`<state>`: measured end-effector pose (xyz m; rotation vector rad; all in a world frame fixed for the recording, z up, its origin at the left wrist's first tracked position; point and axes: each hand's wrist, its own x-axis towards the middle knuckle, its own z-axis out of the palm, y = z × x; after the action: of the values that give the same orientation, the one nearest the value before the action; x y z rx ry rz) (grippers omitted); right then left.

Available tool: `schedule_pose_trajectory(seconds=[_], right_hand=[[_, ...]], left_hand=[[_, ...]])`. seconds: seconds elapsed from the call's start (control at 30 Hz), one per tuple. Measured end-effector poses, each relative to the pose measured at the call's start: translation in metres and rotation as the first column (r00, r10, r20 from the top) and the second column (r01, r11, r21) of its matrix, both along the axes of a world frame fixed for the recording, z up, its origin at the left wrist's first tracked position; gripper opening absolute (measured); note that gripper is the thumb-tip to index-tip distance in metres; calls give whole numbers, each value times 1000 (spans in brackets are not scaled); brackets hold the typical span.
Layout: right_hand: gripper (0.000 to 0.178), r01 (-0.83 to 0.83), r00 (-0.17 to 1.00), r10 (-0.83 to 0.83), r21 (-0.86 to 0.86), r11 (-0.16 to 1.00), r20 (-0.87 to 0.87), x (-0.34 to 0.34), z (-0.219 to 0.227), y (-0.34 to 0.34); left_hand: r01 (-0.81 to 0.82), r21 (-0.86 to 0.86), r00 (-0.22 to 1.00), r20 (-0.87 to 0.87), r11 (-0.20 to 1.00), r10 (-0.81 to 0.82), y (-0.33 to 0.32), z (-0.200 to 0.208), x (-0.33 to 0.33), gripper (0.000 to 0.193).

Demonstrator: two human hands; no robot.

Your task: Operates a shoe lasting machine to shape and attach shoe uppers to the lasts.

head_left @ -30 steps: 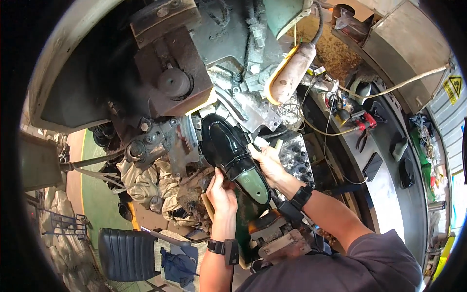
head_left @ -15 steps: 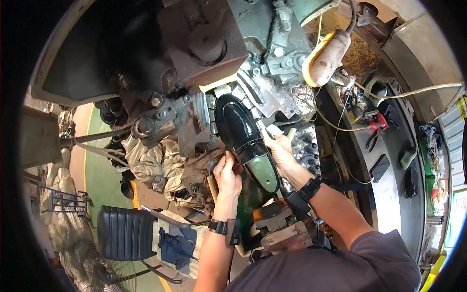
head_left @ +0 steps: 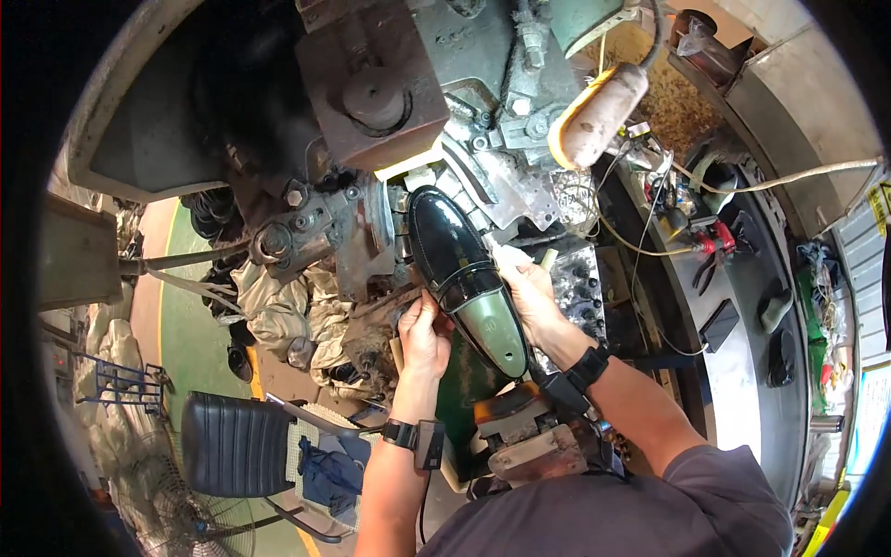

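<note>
A glossy black shoe upper (head_left: 447, 243) sits stretched over a green last (head_left: 492, 327), toe pointing up into the jaws of a heavy grey machine (head_left: 483, 158). My left hand (head_left: 423, 332) grips the shoe's left side near the heel. My right hand (head_left: 529, 290) holds its right side, fingers along the edge. Both hands press the shoe against the machine's clamps. A black watch band sits on each wrist.
A lit work lamp (head_left: 594, 113) hangs above right of the shoe. A bench (head_left: 742, 306) on the right carries pliers, cables and small tools. Crumpled cloth (head_left: 278, 306) lies left of the machine. A black chair (head_left: 243, 444) stands lower left on the green floor.
The view has shifted so the shoe and machine sit higher and more central. Both hands kept their hold, and the shoe's toe sits closer into the machine's jaws.
</note>
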<state>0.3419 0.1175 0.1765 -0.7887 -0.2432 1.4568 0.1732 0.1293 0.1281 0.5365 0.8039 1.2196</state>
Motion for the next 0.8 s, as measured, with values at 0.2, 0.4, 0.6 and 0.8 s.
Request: schedule_pose_trajectory(seconds=[0.2,0.4,0.6,0.8], right_hand=[[46,-186,959,199,-82,979,203,65,-19,-20],[58,108,894,-10,-194,975,448,179,-40,-107],[64,252,905,-113,-304,919,411,204,-83,-170],[25,180,757,144,-415,892,637,235,-200,-179]], left_hand=[[-104,145,853,-496,984,163,-24,2,-45,29],[-293,-175,426,-904,940,-36,-151,-175,-219,22],[-144,-485,804,-566,863,-183,-195,-235,-184,34],[-282,64,169,-979,957,115,-174,-168,-188,24]])
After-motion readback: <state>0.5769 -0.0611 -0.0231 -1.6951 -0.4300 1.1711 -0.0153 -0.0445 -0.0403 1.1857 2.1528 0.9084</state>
